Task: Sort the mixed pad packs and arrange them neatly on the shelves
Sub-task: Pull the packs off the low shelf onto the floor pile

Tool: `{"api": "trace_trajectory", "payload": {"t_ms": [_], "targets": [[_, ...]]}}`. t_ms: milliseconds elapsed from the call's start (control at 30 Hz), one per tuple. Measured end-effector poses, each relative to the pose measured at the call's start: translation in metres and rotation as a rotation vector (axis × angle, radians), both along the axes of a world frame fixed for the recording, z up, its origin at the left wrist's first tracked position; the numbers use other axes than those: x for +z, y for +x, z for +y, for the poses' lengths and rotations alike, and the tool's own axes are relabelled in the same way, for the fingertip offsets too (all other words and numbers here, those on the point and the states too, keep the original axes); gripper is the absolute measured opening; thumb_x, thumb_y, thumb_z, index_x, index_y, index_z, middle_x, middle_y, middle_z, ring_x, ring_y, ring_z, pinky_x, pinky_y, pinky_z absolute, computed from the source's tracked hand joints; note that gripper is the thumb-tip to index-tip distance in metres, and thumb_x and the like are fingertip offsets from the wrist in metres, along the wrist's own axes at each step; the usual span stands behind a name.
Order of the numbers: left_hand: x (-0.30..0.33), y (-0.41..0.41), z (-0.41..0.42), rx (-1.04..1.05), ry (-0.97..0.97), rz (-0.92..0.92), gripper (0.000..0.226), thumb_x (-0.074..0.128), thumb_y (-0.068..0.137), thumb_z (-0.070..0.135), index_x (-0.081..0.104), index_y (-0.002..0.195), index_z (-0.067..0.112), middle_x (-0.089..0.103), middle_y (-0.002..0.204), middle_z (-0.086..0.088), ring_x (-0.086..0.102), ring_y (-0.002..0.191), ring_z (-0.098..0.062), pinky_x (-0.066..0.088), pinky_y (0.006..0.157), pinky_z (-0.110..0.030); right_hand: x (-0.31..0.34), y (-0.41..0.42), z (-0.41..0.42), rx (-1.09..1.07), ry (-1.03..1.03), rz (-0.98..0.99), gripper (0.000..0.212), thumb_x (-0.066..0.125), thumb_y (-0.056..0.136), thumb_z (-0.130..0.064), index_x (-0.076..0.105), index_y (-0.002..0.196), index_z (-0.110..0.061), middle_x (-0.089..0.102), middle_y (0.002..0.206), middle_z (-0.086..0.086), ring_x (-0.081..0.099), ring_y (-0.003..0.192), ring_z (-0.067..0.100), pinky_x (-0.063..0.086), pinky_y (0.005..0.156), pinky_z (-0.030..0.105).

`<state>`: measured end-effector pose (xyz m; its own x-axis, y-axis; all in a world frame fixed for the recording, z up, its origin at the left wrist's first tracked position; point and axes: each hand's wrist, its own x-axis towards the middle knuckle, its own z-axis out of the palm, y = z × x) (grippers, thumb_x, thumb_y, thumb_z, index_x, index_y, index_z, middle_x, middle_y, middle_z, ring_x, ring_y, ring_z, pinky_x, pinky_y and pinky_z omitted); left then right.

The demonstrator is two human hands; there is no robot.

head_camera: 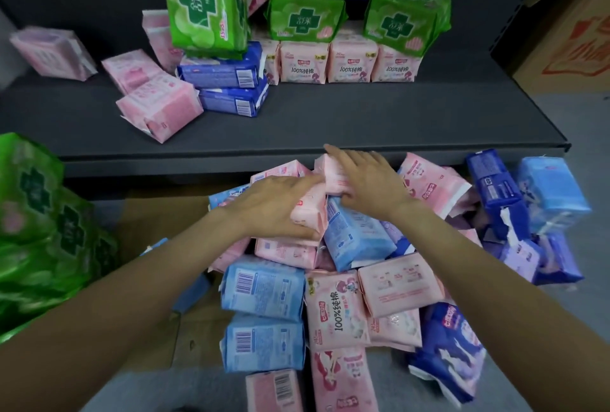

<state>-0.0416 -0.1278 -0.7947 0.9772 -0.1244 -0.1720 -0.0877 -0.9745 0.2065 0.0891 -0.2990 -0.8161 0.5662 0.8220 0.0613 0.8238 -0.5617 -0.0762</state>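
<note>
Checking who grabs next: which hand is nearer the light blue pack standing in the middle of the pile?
Right. The right hand lies directly above the light blue pack, almost touching it; the left hand sits further left, gripping a pink pack.
</note>
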Motion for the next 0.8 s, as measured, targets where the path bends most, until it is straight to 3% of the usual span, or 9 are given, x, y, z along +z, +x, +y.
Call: {"api": "trace_trajectory", "payload": {"t_ms": [100,233,400,500,600,667,800], "targets": [[0.004,0.008,0.008,0.032,-0.026,0.046,0.087,0.06,0.068,0.076,0.037,0.136,0.029,0.055,0.132,0.005,0.054,0.115,-0.019,0.043,0.089,-0.033,0.002,0.003,-0.008,0.009,0.103,-0.005,0.072,0.069,0.08,-0.034,0.035,0.142,-0.02,0.036,0.148,0.005,0.026,0.14,0.025,0.011,0.118,0.046],[0.014,0.016,0.014,-0.013,-0.094,0.067,0.078,0.041,0.063,0.081,0.056,0.126,0.037,0.049,0.125,0.018,0.05,0.114,-0.01,0.038,0.08,-0.027,0.003,0.004,-0.017,0.008,0.101,-0.044,0.065,0.066,0.084,-0.039,0.039,0.143,-0.029,0.045,0.134,0.004,0.039,0.125,0.026,0.023,0.109,0.044],[0.006,0.028,0.013,0.097,0.038,0.011,0.078,0.025,0.07,0.082,0.059,0.123,0.036,0.067,0.113,0.0,0.061,0.104,-0.024,0.041,0.082,-0.032,0.006,0.006,-0.003,0.078,0.001,0.029,0.061,0.062,0.088,-0.034,0.035,0.143,-0.03,0.045,0.14,-0.003,0.04,0.129,0.02,0.017,0.113,0.04],[-0.012,0.026,0.007,0.155,0.194,-0.145,0.068,0.024,0.084,0.074,0.06,0.115,0.025,0.069,0.1,-0.002,0.063,0.096,-0.024,0.039,0.069,-0.031,-0.003,0.007,0.004,0.061,-0.021,0.103,0.055,0.059,0.09,-0.034,0.038,0.14,-0.029,0.039,0.146,-0.003,0.03,0.138,0.019,0.009,0.116,0.043],[-0.036,0.008,0.005,0.054,0.163,-0.356,0.059,0.025,0.091,0.064,0.065,0.099,0.02,0.069,0.089,0.0,0.061,0.085,-0.02,0.049,0.059,-0.03,-0.01,0.008,0.004,0.023,0.044,0.149,0.053,0.057,0.092,-0.035,0.04,0.141,-0.028,0.028,0.154,-0.002,0.012,0.146,0.017,0.0,0.117,0.046],[-0.046,0.003,0.012,0.022,0.09,-0.387,0.054,0.029,0.093,0.06,0.066,0.101,0.02,0.066,0.094,0.002,0.058,0.087,-0.019,0.052,0.067,-0.034,-0.009,0.007,0.0,0.015,0.095,0.149,0.051,0.058,0.091,-0.034,0.044,0.14,-0.026,0.025,0.156,-0.002,0.009,0.147,0.018,-0.003,0.117,0.047],[-0.033,0.007,0.011,0.024,0.021,-0.333,0.064,0.023,0.09,0.067,0.059,0.118,0.022,0.057,0.112,0.003,0.05,0.1,-0.017,0.037,0.083,-0.032,0.001,0.008,-0.015,0.009,0.121,0.145,0.048,0.059,0.091,-0.031,0.047,0.137,-0.026,0.029,0.154,-0.002,0.013,0.146,0.019,0.0,0.117,0.05]]}}
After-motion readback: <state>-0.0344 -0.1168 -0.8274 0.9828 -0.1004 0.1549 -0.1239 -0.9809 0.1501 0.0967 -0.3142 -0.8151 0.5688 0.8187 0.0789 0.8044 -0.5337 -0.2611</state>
